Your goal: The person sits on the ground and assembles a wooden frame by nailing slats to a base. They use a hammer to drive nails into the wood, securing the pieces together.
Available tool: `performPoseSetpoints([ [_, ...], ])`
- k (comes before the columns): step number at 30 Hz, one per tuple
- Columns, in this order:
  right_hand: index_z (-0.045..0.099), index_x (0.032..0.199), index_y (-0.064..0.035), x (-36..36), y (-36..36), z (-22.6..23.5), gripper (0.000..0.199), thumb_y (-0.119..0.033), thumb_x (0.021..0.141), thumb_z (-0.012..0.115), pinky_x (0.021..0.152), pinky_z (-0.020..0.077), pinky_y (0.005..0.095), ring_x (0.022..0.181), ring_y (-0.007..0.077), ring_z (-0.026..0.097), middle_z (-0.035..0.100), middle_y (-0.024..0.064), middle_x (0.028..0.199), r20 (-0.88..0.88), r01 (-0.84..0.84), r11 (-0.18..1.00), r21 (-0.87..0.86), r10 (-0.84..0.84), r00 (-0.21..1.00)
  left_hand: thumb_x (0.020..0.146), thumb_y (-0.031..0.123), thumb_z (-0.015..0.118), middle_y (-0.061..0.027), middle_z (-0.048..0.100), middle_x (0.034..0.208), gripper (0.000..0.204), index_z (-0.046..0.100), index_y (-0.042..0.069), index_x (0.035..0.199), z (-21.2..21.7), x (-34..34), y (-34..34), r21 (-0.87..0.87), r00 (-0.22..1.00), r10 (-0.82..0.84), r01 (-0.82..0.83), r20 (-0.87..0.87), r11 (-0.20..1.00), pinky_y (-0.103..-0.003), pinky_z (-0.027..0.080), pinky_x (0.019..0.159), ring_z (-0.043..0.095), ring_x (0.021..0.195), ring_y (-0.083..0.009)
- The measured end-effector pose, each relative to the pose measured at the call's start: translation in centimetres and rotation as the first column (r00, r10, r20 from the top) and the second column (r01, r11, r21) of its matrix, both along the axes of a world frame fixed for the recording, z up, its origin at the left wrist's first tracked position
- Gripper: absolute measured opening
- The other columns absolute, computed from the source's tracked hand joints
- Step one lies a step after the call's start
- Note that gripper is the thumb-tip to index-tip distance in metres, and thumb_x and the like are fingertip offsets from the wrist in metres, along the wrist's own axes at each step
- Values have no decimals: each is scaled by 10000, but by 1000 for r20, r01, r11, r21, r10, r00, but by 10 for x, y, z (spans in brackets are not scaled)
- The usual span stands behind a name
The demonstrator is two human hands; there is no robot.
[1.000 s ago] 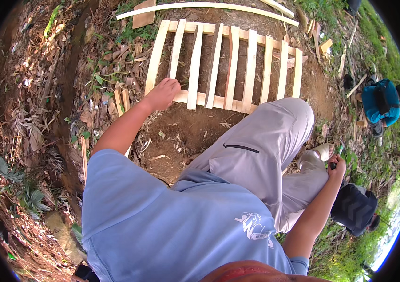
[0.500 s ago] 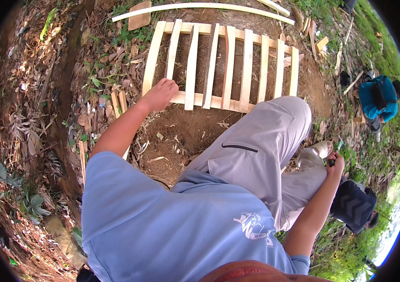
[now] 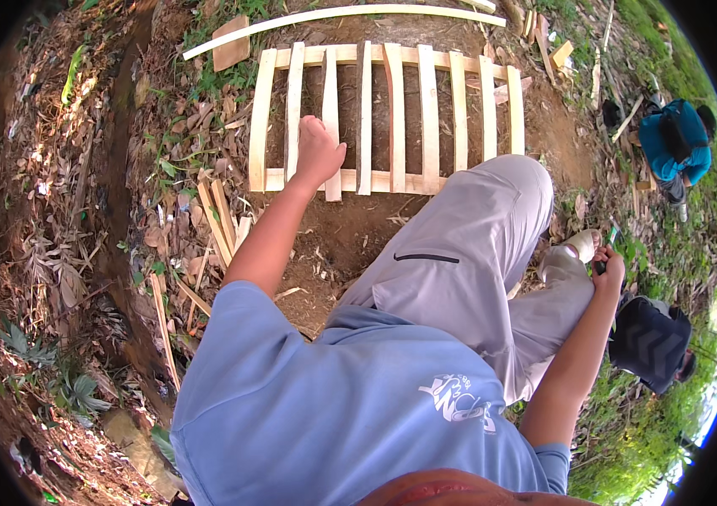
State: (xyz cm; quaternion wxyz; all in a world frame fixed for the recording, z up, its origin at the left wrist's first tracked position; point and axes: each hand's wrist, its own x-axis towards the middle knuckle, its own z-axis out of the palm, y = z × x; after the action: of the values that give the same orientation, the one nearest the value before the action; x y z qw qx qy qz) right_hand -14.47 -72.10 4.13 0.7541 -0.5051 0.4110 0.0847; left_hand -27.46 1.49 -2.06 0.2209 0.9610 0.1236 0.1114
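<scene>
On the ground in front of me lies a wooden frame of several pale slats set across two rails. My left hand is over its left part, beside the third slat from the left. Its fingers are curled with the thumb to the side; whether they grip anything is hidden. Lower right, near my bent leg, my right hand is closed round the black handle of a thin tool. The tool's greenish tip points away from me, and its kind is unclear.
A long pale wood strip lies beyond the frame, across a flat brown board. Loose wood offcuts lie at the left. On the right are a person in teal and a person in black. Leaf litter covers the left side.
My left hand has moved right, from the lower end of the second slat to beside the third. My right hand still holds the tool. The whole view has shifted slightly.
</scene>
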Motion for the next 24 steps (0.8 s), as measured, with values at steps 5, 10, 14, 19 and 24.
performPoseSetpoints([
  [5, 513, 1043, -63, -4, -10, -3, 104, -115, 1126, 477, 484, 462, 231, 542, 65, 449, 536, 2, 780, -8, -2, 999, 39, 2, 1000, 866, 31, 772, -225, 347, 1299, 726, 262, -113, 1361, -37, 15, 4, -206, 999, -7, 15, 37, 978, -449, 355, 1159, 432, 1271, -379],
  [10, 537, 1060, -54, -1, -4, -5, 91, -103, 1119, 487, 487, 451, 218, 548, 62, 454, 548, 9, 792, -24, -6, 1000, 10, 7, 1000, 844, 11, 744, -211, 317, 1288, 661, 277, -87, 1302, -55, 23, 19, -227, 997, -8, 23, 70, 974, -417, 321, 1167, 382, 1257, -343],
  [14, 564, 1081, -33, -4, -21, -12, 93, -96, 1114, 504, 491, 446, 214, 552, 64, 458, 566, 19, 811, -2, 15, 999, 35, -15, 1000, 852, -2, 713, -218, 309, 1279, 587, 283, -64, 1246, -49, 33, 19, -262, 999, -11, 22, 43, 965, -434, 317, 1168, 375, 1246, -358],
  [19, 522, 999, -30, -2, -19, -9, 138, -96, 1115, 488, 496, 465, 216, 544, 62, 460, 554, 25, 794, -1, -27, 999, 25, 27, 1000, 836, 12, 737, -209, 305, 1269, 620, 282, -63, 1250, -53, 39, 31, -252, 1000, -1, 8, 30, 968, -427, 317, 1167, 372, 1249, -358],
  [24, 516, 1016, -35, -7, -21, -8, 121, -94, 1116, 485, 504, 468, 217, 544, 61, 457, 549, 19, 794, 13, -31, 999, 13, 31, 999, 848, 36, 769, -205, 298, 1250, 606, 289, -43, 1210, -46, 41, 31, -248, 998, -60, 61, 11, 967, -429, 317, 1163, 364, 1240, -350],
])
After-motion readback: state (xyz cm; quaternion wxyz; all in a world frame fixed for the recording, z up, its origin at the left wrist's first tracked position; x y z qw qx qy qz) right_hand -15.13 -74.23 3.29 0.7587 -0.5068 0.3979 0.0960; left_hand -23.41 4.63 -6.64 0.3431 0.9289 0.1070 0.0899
